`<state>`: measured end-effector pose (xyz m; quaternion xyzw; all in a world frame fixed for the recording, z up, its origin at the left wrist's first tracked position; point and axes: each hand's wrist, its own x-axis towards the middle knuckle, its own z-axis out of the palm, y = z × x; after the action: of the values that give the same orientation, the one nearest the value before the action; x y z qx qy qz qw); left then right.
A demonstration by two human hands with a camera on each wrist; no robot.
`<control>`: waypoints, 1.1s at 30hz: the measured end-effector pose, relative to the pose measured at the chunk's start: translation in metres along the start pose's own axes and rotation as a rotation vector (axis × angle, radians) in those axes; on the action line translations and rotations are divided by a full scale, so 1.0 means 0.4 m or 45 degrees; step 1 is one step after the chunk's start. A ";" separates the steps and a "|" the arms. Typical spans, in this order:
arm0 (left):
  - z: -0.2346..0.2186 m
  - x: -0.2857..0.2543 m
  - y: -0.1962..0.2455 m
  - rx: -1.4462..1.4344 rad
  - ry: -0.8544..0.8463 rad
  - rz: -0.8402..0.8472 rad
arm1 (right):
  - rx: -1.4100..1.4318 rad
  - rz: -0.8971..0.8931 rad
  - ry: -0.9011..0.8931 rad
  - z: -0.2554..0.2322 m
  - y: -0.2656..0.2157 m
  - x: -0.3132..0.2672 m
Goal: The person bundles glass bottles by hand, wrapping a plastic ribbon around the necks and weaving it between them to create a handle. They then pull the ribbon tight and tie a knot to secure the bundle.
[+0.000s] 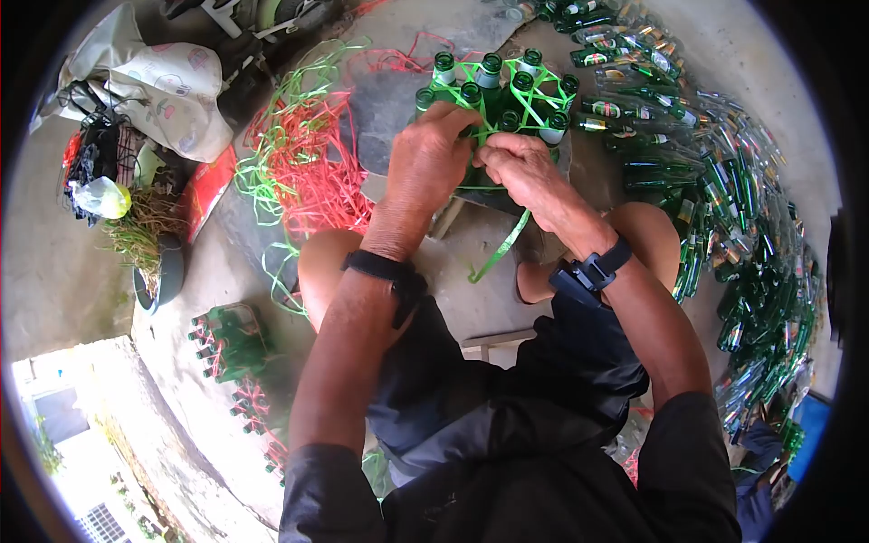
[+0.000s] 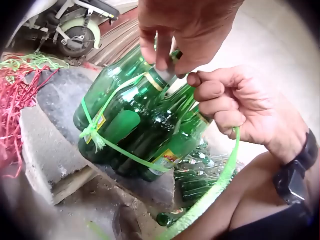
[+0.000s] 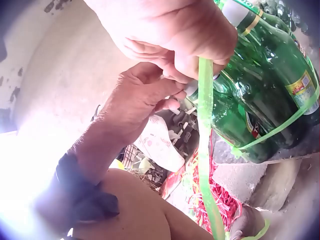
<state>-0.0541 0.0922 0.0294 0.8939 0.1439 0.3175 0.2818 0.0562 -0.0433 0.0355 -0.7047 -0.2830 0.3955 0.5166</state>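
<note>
A bundle of green glass bottles (image 1: 489, 77) stands upright, with green plastic strap criss-crossed around the necks. A knotted loop of the same strap (image 2: 132, 159) runs round the bottles' lower bodies. With fingers pointing down, my left hand (image 1: 427, 158) grips a bottle neck at the bundle's near side. My right hand (image 1: 529, 176) is right beside it, fingers curled round the strap. From that fist a loose tail of green strap (image 3: 206, 145) hangs down. In the left wrist view, the right thumb and forefinger (image 2: 207, 82) come close to the left fingertips.
The bundle rests on a dark slab (image 2: 60, 107). Tangled red and green straps (image 1: 312, 172) lie to its left. Many loose bottles (image 1: 724, 208) are heaped on the right. Tied bottles (image 1: 231, 339) stand behind at left; a motor scooter (image 2: 75, 30) is farther off.
</note>
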 end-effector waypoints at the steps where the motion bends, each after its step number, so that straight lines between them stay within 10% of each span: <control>1: 0.004 0.000 -0.005 -0.019 0.034 0.025 | -0.008 -0.001 0.000 -0.001 -0.001 0.000; 33: 0.013 0.002 -0.007 0.023 0.123 0.044 | -0.221 -0.265 -0.045 -0.043 -0.069 0.038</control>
<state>-0.0505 0.0926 0.0247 0.8824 0.1446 0.3638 0.2611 0.0793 -0.0312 0.0605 -0.7065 -0.3968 0.3264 0.4867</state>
